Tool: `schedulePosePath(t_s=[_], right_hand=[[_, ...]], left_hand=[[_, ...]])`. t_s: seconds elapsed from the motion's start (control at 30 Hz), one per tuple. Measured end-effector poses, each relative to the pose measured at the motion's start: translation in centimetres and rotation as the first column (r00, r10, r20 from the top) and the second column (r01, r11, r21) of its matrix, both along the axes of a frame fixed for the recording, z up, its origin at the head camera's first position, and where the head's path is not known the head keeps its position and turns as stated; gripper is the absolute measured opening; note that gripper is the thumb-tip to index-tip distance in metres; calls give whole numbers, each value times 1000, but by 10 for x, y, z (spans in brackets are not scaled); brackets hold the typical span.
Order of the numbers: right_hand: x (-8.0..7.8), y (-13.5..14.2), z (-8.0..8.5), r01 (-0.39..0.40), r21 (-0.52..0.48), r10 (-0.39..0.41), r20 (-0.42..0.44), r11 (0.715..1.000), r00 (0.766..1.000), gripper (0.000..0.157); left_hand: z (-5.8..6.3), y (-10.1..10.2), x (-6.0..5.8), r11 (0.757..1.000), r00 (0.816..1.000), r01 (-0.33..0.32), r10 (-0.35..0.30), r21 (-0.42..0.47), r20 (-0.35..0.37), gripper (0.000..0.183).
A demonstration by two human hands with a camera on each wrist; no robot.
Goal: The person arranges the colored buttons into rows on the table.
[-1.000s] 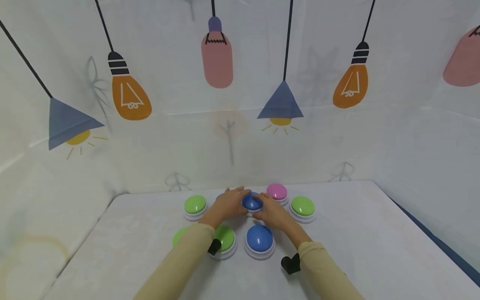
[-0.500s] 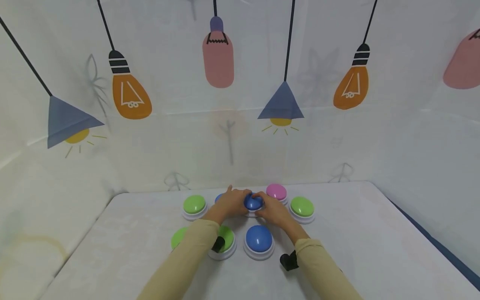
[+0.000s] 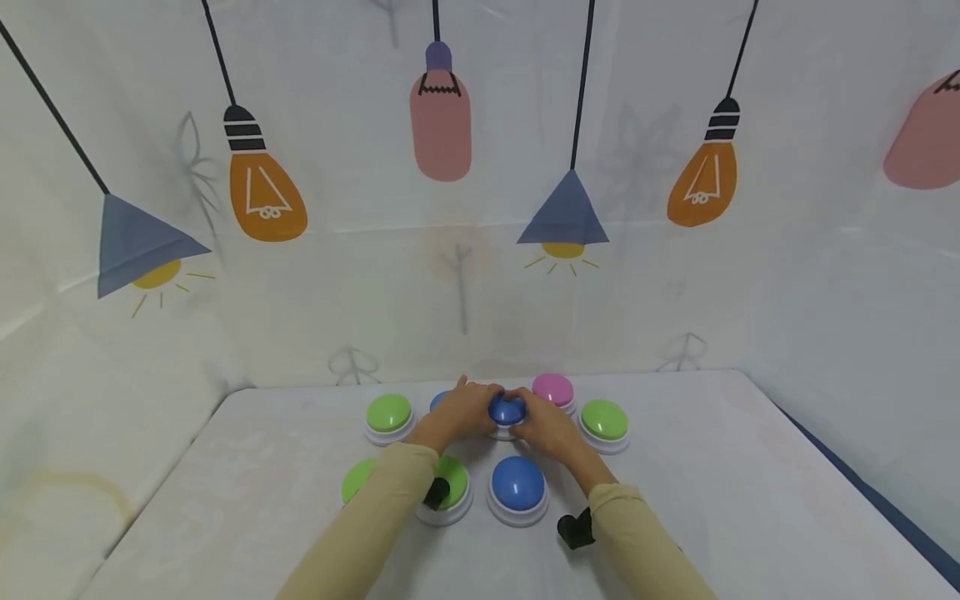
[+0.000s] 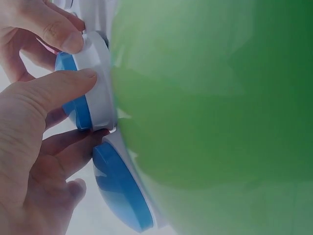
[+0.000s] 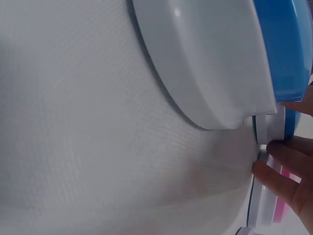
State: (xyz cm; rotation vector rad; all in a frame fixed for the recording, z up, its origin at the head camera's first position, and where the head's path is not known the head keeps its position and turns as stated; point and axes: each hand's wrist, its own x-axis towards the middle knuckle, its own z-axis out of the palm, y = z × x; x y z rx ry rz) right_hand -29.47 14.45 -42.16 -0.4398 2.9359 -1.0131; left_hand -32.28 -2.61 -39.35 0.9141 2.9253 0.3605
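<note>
Both hands hold a blue domed push button (image 3: 507,408) with a white base, in the back part of the white table (image 3: 720,475). From the left comes my left hand (image 3: 467,408); in the left wrist view its thumb lies on the white base (image 4: 100,78) and its fingers curve around the far side. My right hand (image 3: 546,423) grips the opposite side, thumb and index finger curled along it. Just beyond the left hand is another blue button (image 3: 438,399), partly hidden. A pink button (image 3: 553,389) stands close behind the right hand.
Nearer stands a blue button (image 3: 518,483), between the forearms. Green buttons (image 3: 388,413) flank the group, another green button (image 3: 604,420) at right. Two green ones (image 3: 451,483) are partly covered by the left sleeve. A white curtain (image 3: 337,292) printed with lamps hangs behind the table.
The left hand's fingers have drawn in closer round the blue button, which has shifted very slightly right. The right hand keeps its hold. The head view has tilted up a little.
</note>
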Motion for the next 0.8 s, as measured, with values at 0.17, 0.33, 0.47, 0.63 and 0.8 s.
schedulePosePath(t_s=[0.17,0.33,0.47,0.63,0.8], right_hand=[[1,0,0,-5,22,6,-12,1000,1000,50],[1,1,-2,-12,5,12,-27,1000,1000,50],[1,4,-4,-21,-12,21,-33,1000,999,50],[4,7,-5,-6,-43,5,-35,999,999,51],[7,8,-2,-6,-57,2,-61,998,998,50]], left_hand=[[0,-1,1,1000,1000,6,-6,-5,-10,56],[-2,-1,-1,1000,1000,13,-13,-14,-29,55],[-3,-1,-1,1000,999,22,-23,-11,-39,53],[-1,-1,0,999,997,47,-48,-16,-63,53],[4,-2,3,998,996,51,-54,-37,-75,56]])
